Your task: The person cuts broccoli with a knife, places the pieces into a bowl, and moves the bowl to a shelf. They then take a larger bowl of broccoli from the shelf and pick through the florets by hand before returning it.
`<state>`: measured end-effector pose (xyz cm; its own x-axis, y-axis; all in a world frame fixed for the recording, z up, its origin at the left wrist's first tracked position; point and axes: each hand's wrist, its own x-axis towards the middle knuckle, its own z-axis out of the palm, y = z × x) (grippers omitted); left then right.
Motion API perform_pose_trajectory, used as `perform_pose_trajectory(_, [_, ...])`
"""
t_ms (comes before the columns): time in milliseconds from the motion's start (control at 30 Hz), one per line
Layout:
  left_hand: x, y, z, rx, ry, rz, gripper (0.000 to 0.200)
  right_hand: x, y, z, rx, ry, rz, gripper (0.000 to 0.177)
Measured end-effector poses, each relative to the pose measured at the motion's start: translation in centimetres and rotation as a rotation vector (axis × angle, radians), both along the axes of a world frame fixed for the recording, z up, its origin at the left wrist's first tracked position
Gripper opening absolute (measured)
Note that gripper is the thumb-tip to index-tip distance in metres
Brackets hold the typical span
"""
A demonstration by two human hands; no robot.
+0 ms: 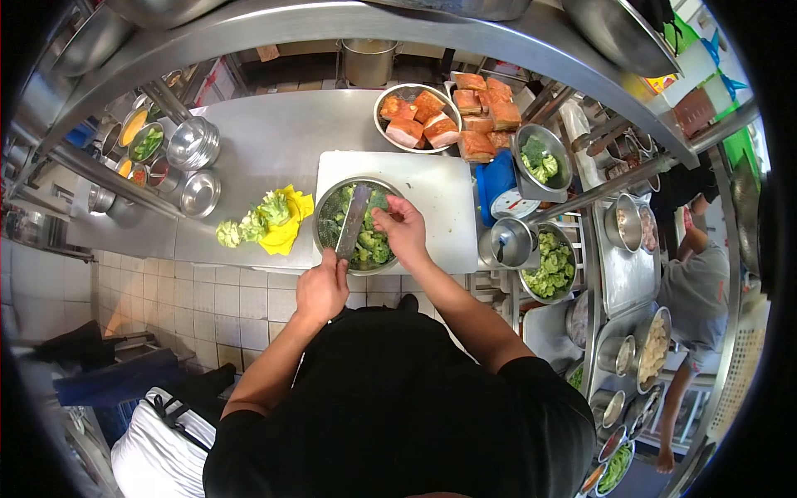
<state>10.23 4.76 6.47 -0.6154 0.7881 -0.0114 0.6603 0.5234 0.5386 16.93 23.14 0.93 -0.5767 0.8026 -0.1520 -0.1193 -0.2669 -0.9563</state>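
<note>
My left hand (pixel 323 289) is closed round the handle of a broad cleaver (pixel 354 217), whose blade stands over a metal bowl (pixel 320 236) of cut broccoli (pixel 372 247). Just right of the blade, my right hand (pixel 400 227) pinches a small broccoli piece (pixel 379 202) above the bowl. The bowl rests at the front left of a white cutting board (pixel 440 207). Left of the board, pale green stalks (pixel 251 227) lie by and on a yellow cloth (pixel 290 228).
Behind the board are a bowl of meat chunks (pixel 427 105) and stacked meat (pixel 490 104). A blue scale (pixel 498 178) carries a broccoli bowl (pixel 567 170). Metal bowls (pixel 199 194) stand left. A steel shelf (pixel 357 25) crosses overhead. Another person (pixel 696 290) is at right.
</note>
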Motion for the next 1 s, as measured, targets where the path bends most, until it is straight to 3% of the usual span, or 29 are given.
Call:
perform_pose_trajectory(433, [-1.0, 1.6, 0.0, -0.047, -0.014, -0.018, 0.023, -0.1, -0.9, -1.4, 0.132, -0.111, 0.151, 0.042])
perform_pose_trajectory(633, [-0.4, 1.1, 0.5, -0.161, -0.089, 0.008, 0.024, -0.3, -1.1, -1.0, 0.083, -0.113, 0.128, 0.043])
perform_pose_trajectory(1000, [-0.6, 2.4, -1.3, -0.116, -0.158, -0.009, 0.025, 0.0, -1.2, -3.4, 0.159, -0.183, 0.047, 0.038])
